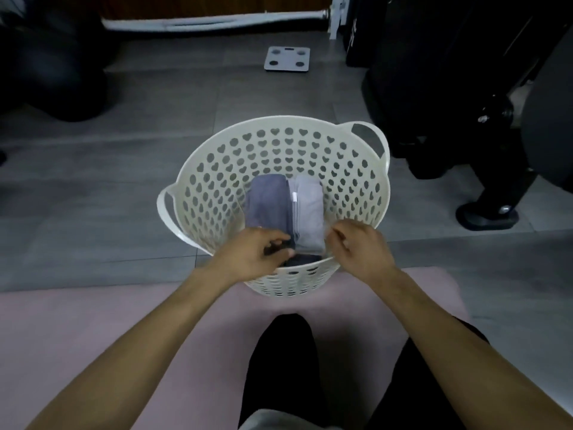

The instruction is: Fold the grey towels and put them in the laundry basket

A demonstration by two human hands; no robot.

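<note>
Two folded grey towels, a darker one (269,206) and a paler one (308,209), lie side by side inside the cream perforated plastic laundry basket (356,181). Left hand (254,251) fingers pinch the darker towel's near edge; right hand (356,243) fingers curl loosely, apparently holding nothing. Recommended: release gently, keeping folds flat and edges aligned.

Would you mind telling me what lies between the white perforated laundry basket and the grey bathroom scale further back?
Only bare grey floor tiles separate the basket from the scale, as the head view shows.
</note>
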